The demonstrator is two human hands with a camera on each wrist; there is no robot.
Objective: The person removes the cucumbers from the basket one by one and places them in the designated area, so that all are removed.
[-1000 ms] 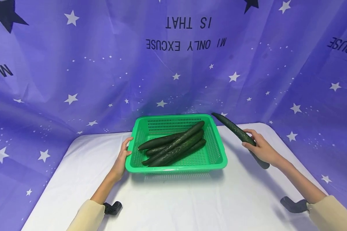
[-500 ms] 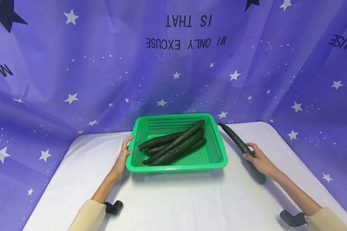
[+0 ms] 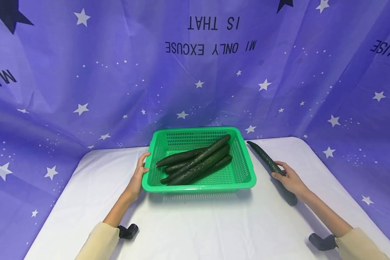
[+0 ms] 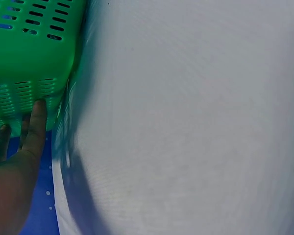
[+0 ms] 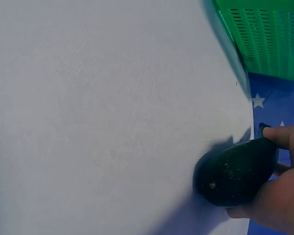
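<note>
A green plastic basket [image 3: 199, 189] with slotted walls stands on the white-covered table, several dark green cucumbers [image 3: 195, 164] piled inside. My left hand [image 3: 136, 180] is at the basket's left side, its fingertips at the rim. In the left wrist view, straight fingers [image 4: 37, 128] lie against the outer wall. To the right of the basket, my right hand [image 3: 290, 180] grips another long cucumber [image 3: 263, 156] around its middle, thumb on one side and fingers on the other. That cucumber's blunt near end [image 5: 230, 176] lies low at the tablecloth, with its shadow beside it.
The white tablecloth [image 3: 201, 227] spreads in front of the basket. A purple curtain [image 3: 195, 83] with stars and printed words hangs behind the table and at both sides. A black wrist device [image 3: 128, 231] sits at the left sleeve.
My right hand has lowered the cucumber toward the table and drawn it slightly nearer, still gripping it. The left hand and the basket have stayed in place.
</note>
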